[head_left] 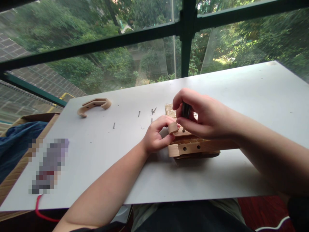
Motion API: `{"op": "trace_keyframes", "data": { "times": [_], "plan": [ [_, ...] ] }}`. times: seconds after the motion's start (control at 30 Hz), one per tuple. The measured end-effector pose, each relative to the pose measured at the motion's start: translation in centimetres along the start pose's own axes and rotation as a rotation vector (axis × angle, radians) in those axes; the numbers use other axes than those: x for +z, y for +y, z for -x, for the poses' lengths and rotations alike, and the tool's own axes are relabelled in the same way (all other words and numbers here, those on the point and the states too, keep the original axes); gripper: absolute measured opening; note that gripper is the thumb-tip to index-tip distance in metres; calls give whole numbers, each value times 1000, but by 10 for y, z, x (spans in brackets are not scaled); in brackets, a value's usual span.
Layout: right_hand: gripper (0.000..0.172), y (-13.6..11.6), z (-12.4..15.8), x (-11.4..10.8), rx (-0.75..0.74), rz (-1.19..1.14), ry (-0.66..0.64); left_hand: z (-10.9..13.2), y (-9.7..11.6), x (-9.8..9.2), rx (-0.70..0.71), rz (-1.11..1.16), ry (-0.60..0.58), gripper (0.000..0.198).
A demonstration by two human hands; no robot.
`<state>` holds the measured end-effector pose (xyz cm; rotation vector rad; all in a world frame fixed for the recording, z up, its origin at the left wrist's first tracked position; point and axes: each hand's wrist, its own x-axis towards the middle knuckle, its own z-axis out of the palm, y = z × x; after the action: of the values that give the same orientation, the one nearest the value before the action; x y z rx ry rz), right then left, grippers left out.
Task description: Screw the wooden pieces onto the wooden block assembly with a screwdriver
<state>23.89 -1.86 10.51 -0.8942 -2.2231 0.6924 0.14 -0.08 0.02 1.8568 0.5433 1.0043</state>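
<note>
The white table (256, 96) stands beside a window (188, 40), screws (139, 114) scattered across it. The left hand (158, 133) pinches a wooden piece (173, 128); the right hand (202, 112) grips a dark handle (186, 110).

**Home-Like Setting Beside Greenery (84, 66)**

A home is suggested, though whether room or enclosed balcony cannot be told. Brick paving (16, 48) is also seen through dark-green-framed windows (188, 38), beside which a plain white table (265, 96) is placed. Blue cloth (21, 141) is held in a cardboard box (21, 158), and reddish wood-look flooring (258, 211) is visible below.
</note>
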Motion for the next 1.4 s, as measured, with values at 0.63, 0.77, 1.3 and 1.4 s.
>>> {"op": "trace_keyframes", "data": {
  "times": [0.63,0.77,1.3,1.4],
  "plan": [
    [21,2,1,1,1,-23,-1,0,-1,-1,-23,2,-5,36],
    [21,3,1,1,-4,-21,7,0,0,-1,-26,8,-7,36],
    [21,3,0,1,-12,-26,22,0,1,0,-35,18,-9,36],
    [22,3,1,2,-15,-36,20,0,1,0,-32,13,-7,36]
  ]
}}
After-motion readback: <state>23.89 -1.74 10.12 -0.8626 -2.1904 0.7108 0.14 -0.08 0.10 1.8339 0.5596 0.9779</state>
